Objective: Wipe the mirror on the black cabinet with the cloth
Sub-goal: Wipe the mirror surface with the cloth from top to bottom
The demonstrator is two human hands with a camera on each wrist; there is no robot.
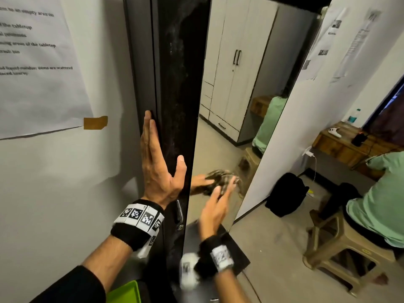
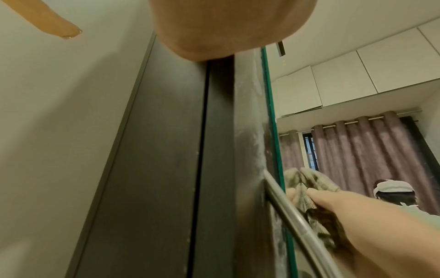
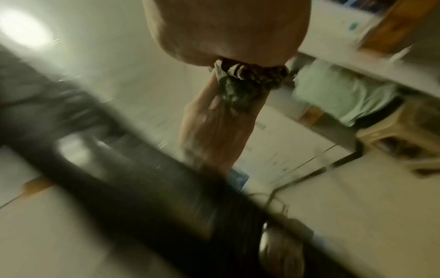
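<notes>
- Left hand [image 1: 160,169], centre-left of the head view: fingers straight and together, laid flat along the edge of the black cabinet [image 1: 177,84], thumb spread out onto the cabinet's dusty front face.
- Same hand at the top of the left wrist view [image 2: 228,28]: heel of the palm against the cabinet's dark edge, one fingertip visible at the upper left.
- Right hand [image 1: 215,206], just right of centre in the head view: motion-blurred, fingers extended and pressing a bunched cloth [image 1: 225,178] against the mirror [image 1: 229,95].
- Cloth mottled dark and pale, low on the glass, near the mirror's left edge; reflected beside it in the glass.
- Right wrist view heavily blurred: cloth [image 3: 247,77] wedged between the palm at the top and the glass, hand's reflection below it.
- Left wrist view, lower right: right hand [image 2: 352,220] with the cloth [image 2: 309,186] bunched at the fingertips, behind a metal handle [image 2: 295,222] and the greenish mirror edge.
- Marker-printed wristbands [image 1: 140,217] on both wrists.
- Printed paper sheet [image 1: 37,62] taped to the wall, upper left of the head view.
- Seated person in a green shirt [image 1: 380,193] on a plastic stool [image 1: 336,243], lower right; black bag [image 1: 286,193] on the floor beside.
- White wardrobe [image 1: 236,62] reflected in the glass, top centre.
</notes>
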